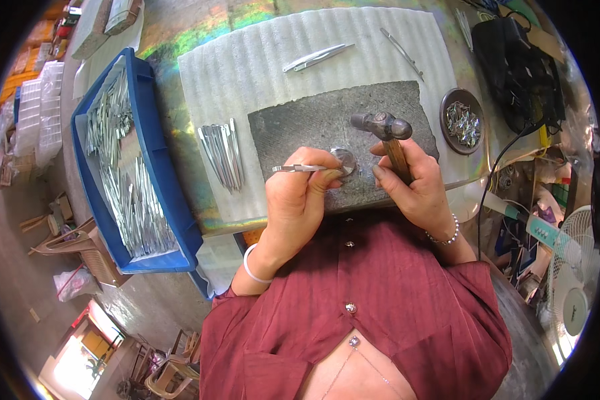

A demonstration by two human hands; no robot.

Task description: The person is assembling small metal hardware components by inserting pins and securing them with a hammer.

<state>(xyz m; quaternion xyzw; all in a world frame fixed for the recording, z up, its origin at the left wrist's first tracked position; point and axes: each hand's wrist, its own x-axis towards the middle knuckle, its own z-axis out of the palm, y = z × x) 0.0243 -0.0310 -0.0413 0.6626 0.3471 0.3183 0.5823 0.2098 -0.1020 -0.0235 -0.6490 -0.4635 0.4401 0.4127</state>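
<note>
My left hand (297, 193) is closed in a pinch on a slim silver metal piece (295, 169), whose free end sticks out to the left. The fingertips rest by a small round metal block (344, 159) on a dark, rough slab (300, 120). My right hand (417, 190) grips a hammer (382, 125) by its wooden handle, with the head pointing away from me above the slab. Its thumb and a fingertip are close together beside the handle; whether something small is between them I cannot tell.
White foam sheet (247, 73) lies under the slab. On it are a row of silver strips (223, 157), a few loose pieces (318, 57) and a thin rod (401, 53). A blue tray (155, 133) of metal pieces stands left; a round dish (445, 127) of small parts, right. A black cable (492, 183) hangs near my right arm.
</note>
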